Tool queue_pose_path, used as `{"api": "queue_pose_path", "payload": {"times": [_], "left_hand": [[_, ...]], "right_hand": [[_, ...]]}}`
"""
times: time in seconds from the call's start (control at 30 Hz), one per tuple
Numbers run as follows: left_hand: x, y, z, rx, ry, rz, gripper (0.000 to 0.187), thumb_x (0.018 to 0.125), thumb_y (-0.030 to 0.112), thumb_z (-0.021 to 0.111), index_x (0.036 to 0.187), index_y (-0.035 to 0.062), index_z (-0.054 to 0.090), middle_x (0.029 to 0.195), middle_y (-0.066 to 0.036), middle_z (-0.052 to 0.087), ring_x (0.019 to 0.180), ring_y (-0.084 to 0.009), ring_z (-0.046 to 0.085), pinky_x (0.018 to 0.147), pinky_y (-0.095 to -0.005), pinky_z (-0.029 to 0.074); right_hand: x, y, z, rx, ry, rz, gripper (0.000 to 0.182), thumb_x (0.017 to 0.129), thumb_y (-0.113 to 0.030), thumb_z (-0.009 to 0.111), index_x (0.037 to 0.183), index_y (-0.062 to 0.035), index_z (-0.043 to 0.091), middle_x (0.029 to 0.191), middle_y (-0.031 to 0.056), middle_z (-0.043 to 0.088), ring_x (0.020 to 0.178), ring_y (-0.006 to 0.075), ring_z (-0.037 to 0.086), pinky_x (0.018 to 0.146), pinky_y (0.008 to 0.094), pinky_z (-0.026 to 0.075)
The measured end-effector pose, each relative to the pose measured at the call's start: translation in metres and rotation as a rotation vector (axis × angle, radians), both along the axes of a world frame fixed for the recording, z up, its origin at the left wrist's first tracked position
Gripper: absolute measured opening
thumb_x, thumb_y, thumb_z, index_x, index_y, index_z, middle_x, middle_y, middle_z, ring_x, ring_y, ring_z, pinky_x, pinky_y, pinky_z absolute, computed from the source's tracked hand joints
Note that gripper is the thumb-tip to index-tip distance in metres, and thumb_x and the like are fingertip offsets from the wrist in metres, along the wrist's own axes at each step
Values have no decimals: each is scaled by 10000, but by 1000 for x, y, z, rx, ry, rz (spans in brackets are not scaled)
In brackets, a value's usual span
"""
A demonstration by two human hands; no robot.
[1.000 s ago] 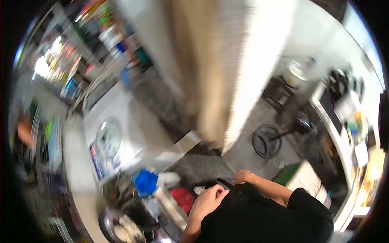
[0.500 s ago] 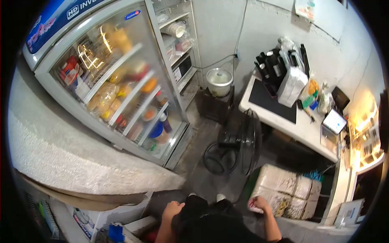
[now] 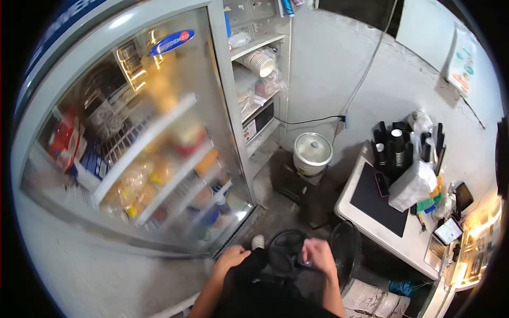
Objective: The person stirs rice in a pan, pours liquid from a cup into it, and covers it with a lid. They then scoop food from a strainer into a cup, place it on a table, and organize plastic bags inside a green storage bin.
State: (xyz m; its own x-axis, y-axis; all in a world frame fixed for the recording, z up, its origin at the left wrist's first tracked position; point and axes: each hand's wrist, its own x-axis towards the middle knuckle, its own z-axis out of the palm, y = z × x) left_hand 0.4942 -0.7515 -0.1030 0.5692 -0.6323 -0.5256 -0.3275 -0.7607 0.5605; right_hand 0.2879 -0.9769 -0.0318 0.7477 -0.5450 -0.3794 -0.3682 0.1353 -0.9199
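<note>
My left hand (image 3: pixel 232 258) is at the lower middle, beside my dark-clothed leg, with its fingers curled in and nothing showing in them. My right hand (image 3: pixel 318 254) is raised over the black standing fan (image 3: pixel 347 254), overlapping its base in this view. The fingers of that hand are loosely bent and a little apart, with no object visible between them. One light shoe (image 3: pixel 257 242) shows on the floor between my left hand and the round fan base (image 3: pixel 286 252). A glass-door fridge (image 3: pixel 225 132) stands to the left, its shelves holding bagged food and containers.
A lidded pot (image 3: pixel 313 153) sits on a dark stand by the wall. On the right is a white table (image 3: pixel 347 204) with a black mat, a phone, stacked dark cups and a white bag. A wrapped box (image 3: pixel 371 299) lies low at the right. Shelves (image 3: pixel 260 45) hold paper cups.
The view has moved forward, bringing the fridge, pot and table closer. My right hand has gone from beside the wrapped box to over the fan. My left hand stays low near my leg.
</note>
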Motion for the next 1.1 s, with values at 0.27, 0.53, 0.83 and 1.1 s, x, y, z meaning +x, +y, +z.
{"api": "queue_pose_path", "payload": {"times": [0.27,0.53,0.83,1.1], "left_hand": [[141,-178,97,-378,-82,-51,359,869,296,575,1130,51,565,1128,-155,566,1077,-297,527,903,-370,417],[241,-343,123,-780,-462,6,300,849,149,586,1127,46,546,1169,-178,509,1105,-356,479,932,-393,394],[401,-497,192,-802,-844,187,260,833,90,563,1089,66,607,1138,-171,531,1057,-341,508,914,-392,398],[484,-531,212,-672,-946,14,280,820,69,590,1096,103,629,1084,-118,530,980,-292,498,858,-364,416]], "right_hand": [[323,-210,10,-527,-381,24,246,876,-115,526,1066,19,606,955,169,651,872,212,622,783,317,477],[580,-378,13,-877,-559,5,255,863,-66,482,1078,-4,603,1068,219,602,995,350,579,877,354,445],[621,-426,41,-710,-742,53,306,780,-21,606,1086,-18,615,1023,196,614,973,303,586,854,364,454],[635,-427,42,-493,-793,29,493,719,-129,761,1158,-22,562,964,91,637,869,187,597,770,323,471]]}}
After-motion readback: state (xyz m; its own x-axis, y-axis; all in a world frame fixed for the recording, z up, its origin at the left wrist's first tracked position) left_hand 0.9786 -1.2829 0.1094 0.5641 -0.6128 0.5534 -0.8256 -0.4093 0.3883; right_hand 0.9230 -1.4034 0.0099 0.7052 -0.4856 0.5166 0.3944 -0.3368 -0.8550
